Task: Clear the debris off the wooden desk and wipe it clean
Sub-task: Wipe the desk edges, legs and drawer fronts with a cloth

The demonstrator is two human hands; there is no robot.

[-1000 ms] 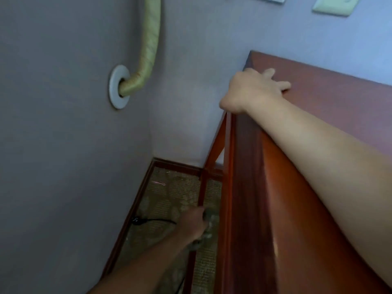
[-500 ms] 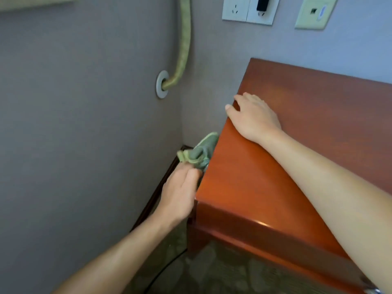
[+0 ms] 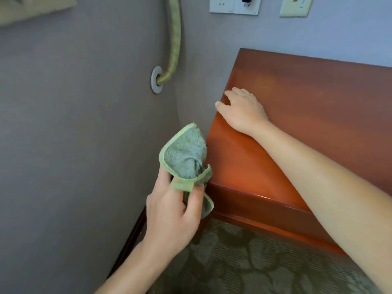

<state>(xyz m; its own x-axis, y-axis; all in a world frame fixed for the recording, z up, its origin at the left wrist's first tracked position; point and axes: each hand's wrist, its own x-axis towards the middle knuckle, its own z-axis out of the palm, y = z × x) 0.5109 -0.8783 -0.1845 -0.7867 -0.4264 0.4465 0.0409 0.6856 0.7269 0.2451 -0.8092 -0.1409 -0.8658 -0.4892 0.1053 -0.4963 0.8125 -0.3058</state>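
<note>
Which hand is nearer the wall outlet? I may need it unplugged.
Right. The right hand rests on the desk's left edge, below the outlet. The left hand, gripping the cloth, is lower, beside the desk's corner.

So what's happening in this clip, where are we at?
A person is cleaning a wooden desk that stands in a room corner. The left hand grips a crumpled green cloth, held in the air beside the desk's left edge, not on the top. The right hand rests on the desktop at that edge, fingers near the rim. No debris shows on the visible part of the surface.
</note>
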